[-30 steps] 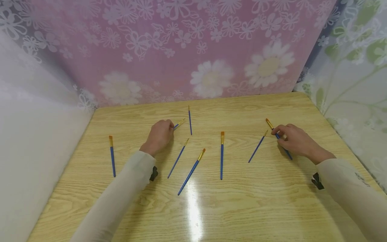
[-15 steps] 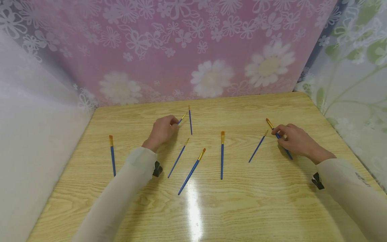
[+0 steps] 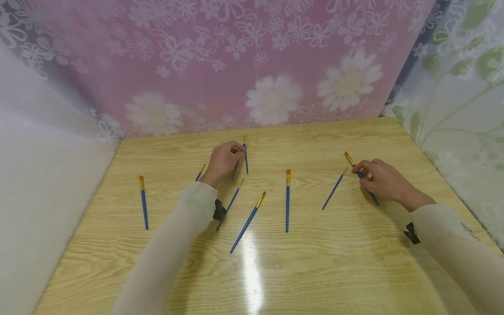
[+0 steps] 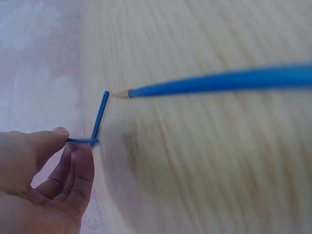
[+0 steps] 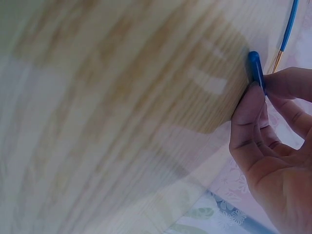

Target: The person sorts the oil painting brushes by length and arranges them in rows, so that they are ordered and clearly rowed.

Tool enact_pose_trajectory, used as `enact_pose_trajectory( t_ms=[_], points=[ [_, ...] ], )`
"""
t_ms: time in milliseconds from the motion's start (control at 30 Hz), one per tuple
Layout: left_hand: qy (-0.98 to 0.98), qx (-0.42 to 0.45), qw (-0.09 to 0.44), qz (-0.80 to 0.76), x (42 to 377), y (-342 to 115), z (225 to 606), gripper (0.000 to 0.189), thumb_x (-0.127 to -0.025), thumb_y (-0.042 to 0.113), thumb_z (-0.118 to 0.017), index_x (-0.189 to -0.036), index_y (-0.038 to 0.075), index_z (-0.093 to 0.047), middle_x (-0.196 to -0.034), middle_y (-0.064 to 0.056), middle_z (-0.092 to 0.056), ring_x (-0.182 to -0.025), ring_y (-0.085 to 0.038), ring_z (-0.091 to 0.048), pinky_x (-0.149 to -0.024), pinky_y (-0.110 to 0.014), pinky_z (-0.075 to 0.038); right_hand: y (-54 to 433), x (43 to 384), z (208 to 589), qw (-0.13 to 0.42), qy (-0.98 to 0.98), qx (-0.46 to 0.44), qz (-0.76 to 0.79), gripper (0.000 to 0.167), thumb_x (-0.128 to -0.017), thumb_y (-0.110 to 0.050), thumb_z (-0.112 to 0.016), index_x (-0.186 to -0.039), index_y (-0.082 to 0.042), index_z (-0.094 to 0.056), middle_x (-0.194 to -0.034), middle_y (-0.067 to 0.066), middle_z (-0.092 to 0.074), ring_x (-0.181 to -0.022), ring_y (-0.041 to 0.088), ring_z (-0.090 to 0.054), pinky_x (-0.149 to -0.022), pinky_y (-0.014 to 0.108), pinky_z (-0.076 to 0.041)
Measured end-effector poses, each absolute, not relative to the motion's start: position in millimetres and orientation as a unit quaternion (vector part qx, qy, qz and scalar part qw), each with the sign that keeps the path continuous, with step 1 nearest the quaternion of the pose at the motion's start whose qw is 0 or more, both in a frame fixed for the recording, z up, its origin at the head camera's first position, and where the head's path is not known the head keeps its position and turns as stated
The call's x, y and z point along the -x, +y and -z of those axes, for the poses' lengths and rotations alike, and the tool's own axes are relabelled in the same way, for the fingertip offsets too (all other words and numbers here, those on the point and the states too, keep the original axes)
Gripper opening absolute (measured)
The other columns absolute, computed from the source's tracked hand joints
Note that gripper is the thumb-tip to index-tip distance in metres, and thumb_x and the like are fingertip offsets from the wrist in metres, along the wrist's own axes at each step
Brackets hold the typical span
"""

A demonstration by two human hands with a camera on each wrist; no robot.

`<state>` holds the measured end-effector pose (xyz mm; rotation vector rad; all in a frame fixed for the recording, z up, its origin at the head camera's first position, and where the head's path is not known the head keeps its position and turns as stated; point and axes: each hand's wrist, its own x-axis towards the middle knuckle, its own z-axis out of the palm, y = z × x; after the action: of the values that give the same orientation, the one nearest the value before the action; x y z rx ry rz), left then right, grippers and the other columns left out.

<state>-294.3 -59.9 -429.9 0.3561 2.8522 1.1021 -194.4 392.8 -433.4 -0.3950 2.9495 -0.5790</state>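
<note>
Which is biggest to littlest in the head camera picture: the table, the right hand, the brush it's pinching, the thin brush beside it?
1. Table
2. Right hand
3. Pinched brush, partly hidden
4. Thin brush, shorter and slimmer

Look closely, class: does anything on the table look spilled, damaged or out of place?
Nothing looks spilled or plainly damaged. The table carries loose brushes at mixed angles, which looks casual rather than wrong. The left hand pinches a thin brush and the right hand holds a thicker brush.
</note>
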Motion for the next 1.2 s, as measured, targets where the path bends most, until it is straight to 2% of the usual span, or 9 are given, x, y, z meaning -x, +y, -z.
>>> enact_pose_trajectory(
  t_ms=[100, 300, 633, 700, 900, 933, 1200],
  points=[
    [0.922, -0.111, 0.034, -0.368, 299.9, -51.2, 430.9, 0.025, -0.114, 0.021, -0.061, -0.132, 0.01, -0.074, -0.13, -0.012, -0.076, -0.102, -0.03, -0.072, -0.078, -0.039, -0.055, 393.6, 194.5, 433.7, 0.055, 0.972, 0.129, 0.19, 0.03, -0.104, -0.003, -0.059, -0.133, 0.003, -0.066, -0.118, 0.031, -0.067, -0.088, 0.029, -0.066, -0.071, 0.043, -0.054],
    [0.92, -0.104, 0.036, -0.376, 309.8, -31.0, 434.6, 0.023, -0.113, 0.02, -0.063, -0.13, 0.01, -0.074, -0.127, -0.011, -0.076, -0.113, -0.031, -0.071, -0.098, -0.047, -0.057, 394.6, 190.9, 433.9, 0.06, 0.973, 0.119, 0.19, 0.03, -0.104, -0.004, -0.06, -0.133, 0.003, -0.067, -0.119, 0.031, -0.066, -0.087, 0.027, -0.065, -0.071, 0.042, -0.053],
    [0.927, -0.107, 0.043, -0.356, 322.0, -16.0, 436.8, 0.03, -0.113, 0.021, -0.062, -0.137, 0.008, -0.072, -0.132, -0.013, -0.074, -0.122, -0.031, -0.069, -0.107, -0.048, -0.055, 396.8, 190.8, 434.0, 0.053, 0.973, 0.121, 0.191, 0.03, -0.104, -0.003, -0.06, -0.132, 0.003, -0.067, -0.118, 0.031, -0.067, -0.089, 0.03, -0.065, -0.072, 0.044, -0.054],
    [0.932, -0.116, 0.043, -0.34, 333.1, -15.2, 446.4, 0.031, -0.113, 0.023, -0.061, -0.137, 0.009, -0.073, -0.13, -0.012, -0.075, -0.12, -0.028, -0.07, -0.106, -0.045, -0.056, 396.1, 190.9, 433.9, 0.053, 0.972, 0.124, 0.191, 0.03, -0.104, -0.003, -0.06, -0.132, 0.003, -0.067, -0.118, 0.031, -0.067, -0.09, 0.03, -0.065, -0.073, 0.045, -0.054],
    [0.952, -0.135, 0.033, -0.273, 336.6, -8.4, 450.0, 0.028, -0.113, 0.021, -0.062, -0.133, 0.008, -0.075, -0.124, -0.01, -0.077, -0.114, -0.027, -0.07, -0.102, -0.042, -0.057, 392.9, 192.8, 434.8, 0.051, 0.972, 0.127, 0.191, 0.03, -0.103, -0.003, -0.06, -0.132, 0.002, -0.067, -0.119, 0.031, -0.067, -0.088, 0.027, -0.064, -0.072, 0.043, -0.052],
    [0.955, -0.133, 0.033, -0.263, 327.5, -5.6, 441.2, 0.027, -0.112, 0.018, -0.062, -0.134, 0.007, -0.074, -0.125, -0.013, -0.075, -0.116, -0.029, -0.068, -0.103, -0.044, -0.055, 392.6, 193.2, 435.1, 0.05, 0.972, 0.127, 0.191, 0.03, -0.103, -0.003, -0.06, -0.132, 0.002, -0.067, -0.119, 0.031, -0.067, -0.087, 0.027, -0.063, -0.072, 0.043, -0.051],
    [0.96, -0.134, 0.033, -0.242, 325.2, -3.8, 442.4, 0.028, -0.114, 0.02, -0.06, -0.137, 0.008, -0.07, -0.129, -0.012, -0.069, -0.123, -0.03, -0.061, -0.105, -0.045, -0.053, 393.2, 194.0, 434.8, 0.054, 0.971, 0.125, 0.196, 0.029, -0.104, -0.003, -0.059, -0.131, 0.002, -0.067, -0.119, 0.031, -0.065, -0.09, 0.03, -0.066, -0.074, 0.045, -0.054]
  ],
)
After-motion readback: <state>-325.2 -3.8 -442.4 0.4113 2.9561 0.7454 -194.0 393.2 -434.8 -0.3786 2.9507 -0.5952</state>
